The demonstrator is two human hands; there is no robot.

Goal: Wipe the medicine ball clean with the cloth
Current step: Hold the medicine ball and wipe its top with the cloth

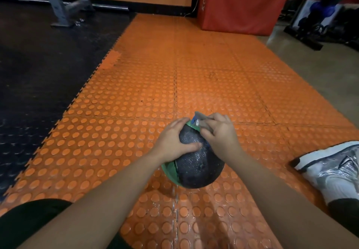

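**The cloth sits at the far top of the ball, under the right hand**

The black, rough-surfaced rubber medicine ball with green panels (196, 163) rests on the orange studded floor mat (155, 70), directly in front of the seated person and between the two forearms. The left hand (174, 142) lies on the upper left side of the ball. Its fingers are straight and a little spread, they wrap over the curve, and the thumb presses flat on the black surface toward the middle. It looks like this hand is steadying the ball and not gripping it.

The right hand (219, 132) is on the upper right side, near the top. Its fingers are curled and pinch a small grey cloth with a blue and white part (202, 121), which is bunched up. The cloth touches the ball at the far top edge, beside a green panel, and sticks out beyond the fingertips, away from the person.

So the cloth is at the far side of the ball, while the largest unwiped-looking area, the black face, lies toward the person, below the right hand. In my judgement the next stroke needs to pull the cloth back over this face, or the left hand must turn the ball. A white and silver sports shoe (334, 169) is on the mat at the right, well apart from the ball.
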